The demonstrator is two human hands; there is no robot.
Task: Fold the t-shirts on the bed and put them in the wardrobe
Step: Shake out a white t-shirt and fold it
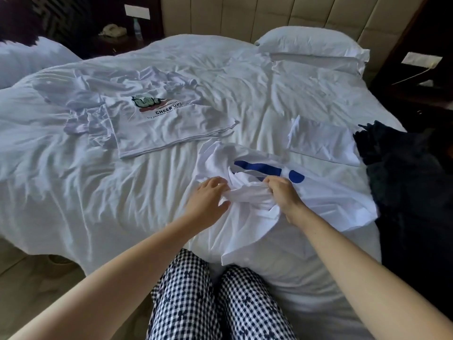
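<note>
A white t-shirt with blue print [326,200] lies crumpled on the bed [73,180] near its front edge. My right hand [284,192] is shut on a bunched part of it just below the blue marks. My left hand [208,197] pinches the same bunch of fabric from the left, fingers partly spread. A second white t-shirt [171,126] with a "CHEER UP" picture lies spread out and wrinkled further back on the left. A folded white garment [323,141] rests to the right, beyond the shirt in my hands.
A dark garment [402,173] is heaped at the bed's right edge. A pillow [311,45] lies against the padded headboard. A nightstand with a phone and a bottle [137,30] stands at the back left. My legs in checked trousers [215,303] press against the bed's front.
</note>
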